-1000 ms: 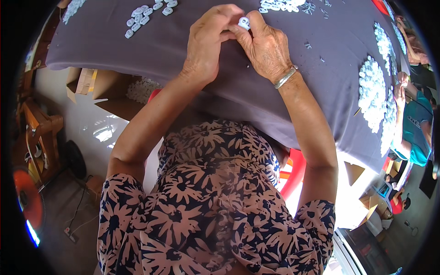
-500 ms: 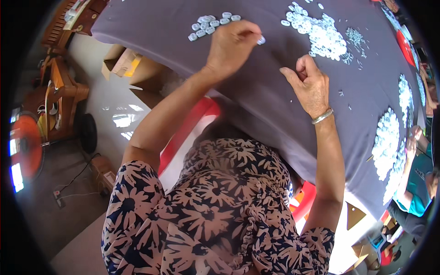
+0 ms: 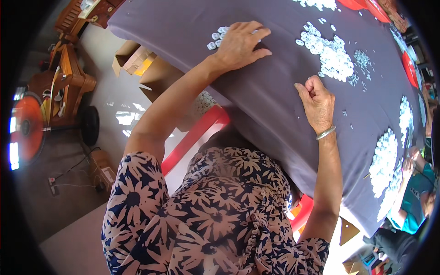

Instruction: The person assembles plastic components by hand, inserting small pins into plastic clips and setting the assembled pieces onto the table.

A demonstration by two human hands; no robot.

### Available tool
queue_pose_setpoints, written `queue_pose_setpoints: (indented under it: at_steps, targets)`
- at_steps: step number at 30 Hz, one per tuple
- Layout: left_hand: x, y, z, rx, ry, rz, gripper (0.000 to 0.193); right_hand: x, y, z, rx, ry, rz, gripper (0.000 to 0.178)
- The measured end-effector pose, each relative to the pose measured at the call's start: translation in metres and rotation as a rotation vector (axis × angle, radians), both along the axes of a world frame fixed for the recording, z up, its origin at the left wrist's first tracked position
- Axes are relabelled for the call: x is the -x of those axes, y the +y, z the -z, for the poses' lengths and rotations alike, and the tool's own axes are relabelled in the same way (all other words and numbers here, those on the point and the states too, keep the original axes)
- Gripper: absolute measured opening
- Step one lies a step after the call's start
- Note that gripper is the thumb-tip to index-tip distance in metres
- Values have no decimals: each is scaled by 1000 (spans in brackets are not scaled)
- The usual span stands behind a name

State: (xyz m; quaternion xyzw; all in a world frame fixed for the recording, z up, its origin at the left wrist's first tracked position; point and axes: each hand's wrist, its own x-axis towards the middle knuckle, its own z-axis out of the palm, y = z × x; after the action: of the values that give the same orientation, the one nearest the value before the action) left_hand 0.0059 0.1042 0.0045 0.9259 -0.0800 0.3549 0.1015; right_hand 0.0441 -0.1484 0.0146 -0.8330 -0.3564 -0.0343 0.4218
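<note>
My left hand [image 3: 243, 46] is over the dark grey cloth with its thumb and fingers apart, palm down. It partly covers a small group of white oval plastic pieces [image 3: 211, 46]; a bit of white shows under its fingers. My right hand [image 3: 319, 103], a metal bangle at its wrist, rests on the cloth with fingers curled in. Whatever it holds, if anything, is hidden. Just beyond it lies a large heap of white oval pieces [image 3: 337, 59], and beside that a scatter of small metal screws or pins [image 3: 363, 62].
More white heaps [image 3: 384, 158] lie at the right, near another person's hands [image 3: 411, 158]. Red trays [image 3: 409, 69] stand along the far right. Below the table's left edge are an open cardboard box [image 3: 137, 64] and a red plastic chair [image 3: 197, 135]. An orange fan [image 3: 27, 128] stands at far left.
My left hand has opened from a pinch on a white piece and spread over the small group. My right hand stays curled. The whole view has shifted, with the table appearing lower.
</note>
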Motion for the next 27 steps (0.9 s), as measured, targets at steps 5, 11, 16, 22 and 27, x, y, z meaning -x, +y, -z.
queue_pose_setpoints:
  at_steps: [5,11,16,22,27]
  targets:
    - [-15,26,8,-112,145,-69,27,2,2,-1,30,-31,3,32]
    - [15,54,11,-1,123,-339,12,3,1,-1,45,-51,5,32]
    - [70,65,10,36,160,-539,11,6,2,0,107,-109,-3,33]
    - [135,96,4,82,207,-691,15,4,2,-3,144,-145,-13,32]
    - [134,77,-45,121,-33,-640,19,-4,-1,-1,130,-196,-12,31]
